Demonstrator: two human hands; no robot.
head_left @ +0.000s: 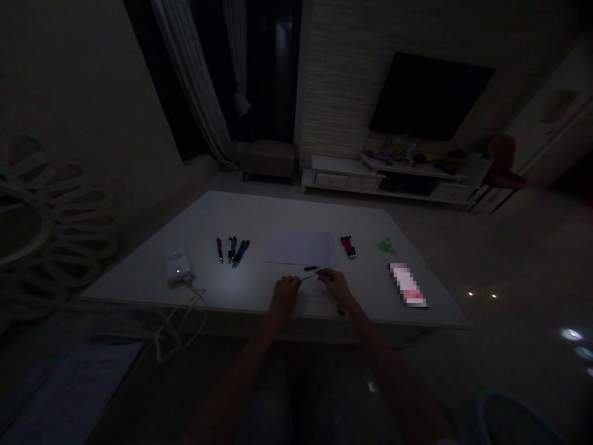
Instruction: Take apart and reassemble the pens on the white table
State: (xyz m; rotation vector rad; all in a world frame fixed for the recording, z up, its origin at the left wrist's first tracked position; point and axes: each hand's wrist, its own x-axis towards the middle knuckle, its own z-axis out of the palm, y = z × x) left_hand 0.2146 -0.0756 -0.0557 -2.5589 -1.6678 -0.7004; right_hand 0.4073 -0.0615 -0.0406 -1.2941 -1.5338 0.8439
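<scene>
Over the near edge of the white table [222, 290], my left hand [286, 290] is closed on a thin dark rod that looks like a pen refill [306, 279], pointing to the right. My right hand [334, 285] faces it with fingertips pinched together on something too small and dim to make out. Just beyond the fingers lies a short black pen part [310, 268]. Another dark piece [341, 311] rests below my right wrist. Behind the hands are a blank white sheet [290, 247] and a lined or written sheet [324, 248].
Several pens [238, 252] lie to the left, and a cluster of red and black pens [348, 246] to the right. A green object [385, 245], a phone [407, 285] and a white box with cables [176, 266] are on the table too. The room is dark.
</scene>
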